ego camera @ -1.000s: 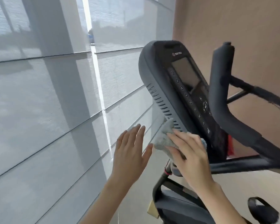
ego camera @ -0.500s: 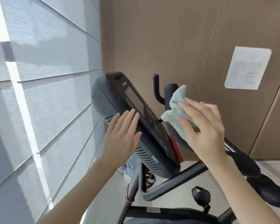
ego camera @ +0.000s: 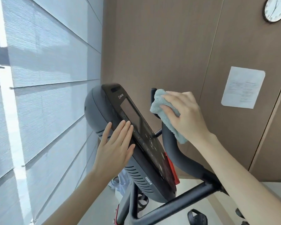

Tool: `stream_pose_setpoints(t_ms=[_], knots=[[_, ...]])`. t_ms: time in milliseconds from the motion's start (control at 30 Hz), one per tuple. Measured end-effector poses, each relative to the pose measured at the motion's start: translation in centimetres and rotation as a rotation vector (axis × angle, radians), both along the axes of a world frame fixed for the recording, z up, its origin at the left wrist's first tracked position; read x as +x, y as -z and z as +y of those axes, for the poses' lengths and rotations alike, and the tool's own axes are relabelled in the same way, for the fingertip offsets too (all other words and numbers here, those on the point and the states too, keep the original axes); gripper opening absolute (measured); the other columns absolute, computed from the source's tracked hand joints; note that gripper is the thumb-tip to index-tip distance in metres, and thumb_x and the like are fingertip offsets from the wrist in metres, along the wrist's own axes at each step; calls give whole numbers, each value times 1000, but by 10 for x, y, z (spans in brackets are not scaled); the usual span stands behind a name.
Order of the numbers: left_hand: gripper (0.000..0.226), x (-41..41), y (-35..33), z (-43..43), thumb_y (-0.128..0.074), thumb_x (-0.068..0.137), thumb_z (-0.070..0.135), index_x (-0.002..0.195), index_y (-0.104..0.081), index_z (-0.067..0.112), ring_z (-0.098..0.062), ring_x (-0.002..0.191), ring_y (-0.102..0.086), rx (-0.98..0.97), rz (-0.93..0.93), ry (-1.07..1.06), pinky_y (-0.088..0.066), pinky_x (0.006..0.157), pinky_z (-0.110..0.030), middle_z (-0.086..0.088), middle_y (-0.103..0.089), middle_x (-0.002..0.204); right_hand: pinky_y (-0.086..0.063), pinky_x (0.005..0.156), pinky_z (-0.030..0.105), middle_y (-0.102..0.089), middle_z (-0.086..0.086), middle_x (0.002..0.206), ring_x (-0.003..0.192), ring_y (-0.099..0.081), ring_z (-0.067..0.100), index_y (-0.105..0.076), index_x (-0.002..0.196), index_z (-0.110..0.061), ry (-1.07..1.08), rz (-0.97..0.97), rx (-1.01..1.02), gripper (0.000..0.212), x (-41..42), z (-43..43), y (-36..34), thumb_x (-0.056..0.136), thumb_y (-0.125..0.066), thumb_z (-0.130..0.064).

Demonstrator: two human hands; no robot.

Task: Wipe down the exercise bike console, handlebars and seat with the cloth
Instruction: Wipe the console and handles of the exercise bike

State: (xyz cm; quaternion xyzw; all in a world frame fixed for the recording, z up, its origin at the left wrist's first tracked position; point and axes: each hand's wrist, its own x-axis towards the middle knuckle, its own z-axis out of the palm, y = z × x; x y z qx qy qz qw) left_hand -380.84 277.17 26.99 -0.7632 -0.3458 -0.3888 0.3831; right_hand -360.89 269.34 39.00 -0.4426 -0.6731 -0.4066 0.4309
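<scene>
Brown panel wall (ego camera: 169, 46), clock (ego camera: 275, 9) at 1 o'clock. I see left hand (ego camera: 115, 148) flat, fingers straight, on console (ego camera: 130, 114) edge; right hand (ego camera: 186, 117) grips cloth (ego camera: 159, 99) round handlebar (ego camera: 177, 153), 3 o'clock of console.

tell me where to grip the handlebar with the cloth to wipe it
Take the padded upright handlebar just below its tip, coming from the right, the side away from the console. It is a round tube curving down, so the right hand can likely wrap the cloth round it and slide along the bend.
</scene>
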Motion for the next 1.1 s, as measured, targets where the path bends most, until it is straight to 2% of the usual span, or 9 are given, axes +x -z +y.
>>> stream_pose_setpoints(t_ms=[133,267,333,433,600,733,800,1000,1100], knots=[[50,-1,3,4,-38,98,36,136,-50,5,-23,136,-39,34,1,-8,-25,111,-53,-9,-50,141,-51,73,34,-67,6,110,85,-56,30,-70,104,-5,69,-61,30,23,3,-5,5,86,-65,-18],[49,-4,3,10,-39,98,36,134,-53,5,-23,134,-41,90,13,23,-25,111,-54,-9,-51,140,-53,56,42,-69,4,100,80,-56,30,-69,100,-4,131,-127,-21,22,-1,-8,-9,90,-61,-21],[49,-6,3,13,-40,97,35,133,-54,5,-22,134,-42,110,15,51,-25,110,-54,-9,-52,139,-52,52,42,-69,3,95,81,-55,30,-68,97,-3,165,-142,-98,22,-8,-5,-19,91,-59,-22],[48,-7,2,16,-41,97,35,132,-55,6,-22,133,-44,124,9,87,-24,111,-54,-8,-53,138,-51,58,42,-67,5,95,86,-54,30,-67,99,-3,184,-140,-167,22,-15,-1,-23,92,-57,-21],[47,-9,2,21,-39,97,35,131,-56,6,-21,133,-43,111,11,143,-20,113,-54,-8,-55,136,-52,65,44,-66,6,107,84,-53,30,-67,105,-4,250,-110,-113,27,-9,-18,-4,93,-52,-23],[47,-10,2,23,-39,97,35,130,-56,6,-21,132,-44,109,7,181,-19,114,-54,-9,-55,135,-53,60,44,-68,6,103,81,-54,31,-68,105,-5,306,-110,-90,22,-18,-14,-9,92,-58,-19],[48,-10,3,23,-39,97,35,130,-56,5,-22,133,-44,96,2,198,-19,113,-54,-10,-55,136,-53,62,45,-68,4,103,86,-54,31,-67,107,-7,328,-80,-104,21,-25,-7,-13,92,-59,-19],[47,-12,4,25,-39,97,35,130,-56,5,-22,134,-42,74,-15,246,-20,114,-54,-10,-54,136,-54,68,41,-61,9,121,93,-56,33,-66,115,-13,421,0,-38,27,-31,-15,18,89,-63,-15],[48,-12,3,26,-40,97,35,130,-57,5,-22,134,-42,66,-9,258,-19,114,-54,-10,-55,136,-55,65,40,-65,7,116,88,-59,31,-67,112,-13,443,-6,-1,25,-31,-13,8,87,-65,-19]])
